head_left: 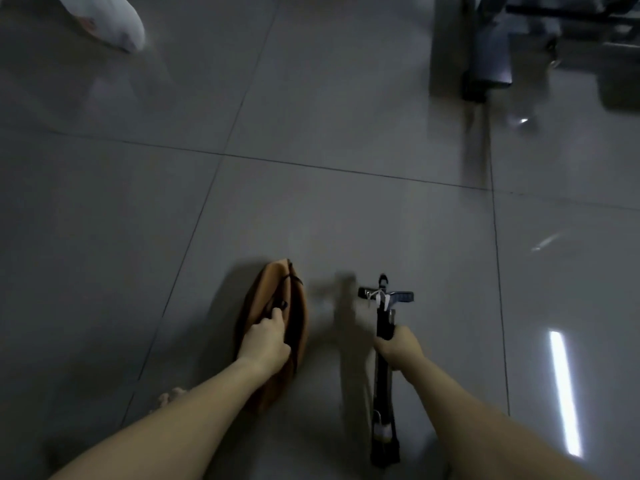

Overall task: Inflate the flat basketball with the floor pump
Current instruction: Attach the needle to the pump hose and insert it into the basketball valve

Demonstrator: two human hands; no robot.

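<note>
Running forward side by side, the flat basketball [277, 285], on the left, is gripped by the left hand's [266, 341] curled fingers and the floor pump's [382, 375] barrel by the right hand [400, 346], both hands near each other low over the floor [311, 133].

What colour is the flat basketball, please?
The basketball is orange-brown with dark seams, in the head view.

Bare forearms [194, 407], bare hands [265, 344], bare toes [172, 396]

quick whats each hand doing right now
Left hand: closed, gripping the flat basketball.
Right hand: closed around the barrel of the floor pump.
</note>
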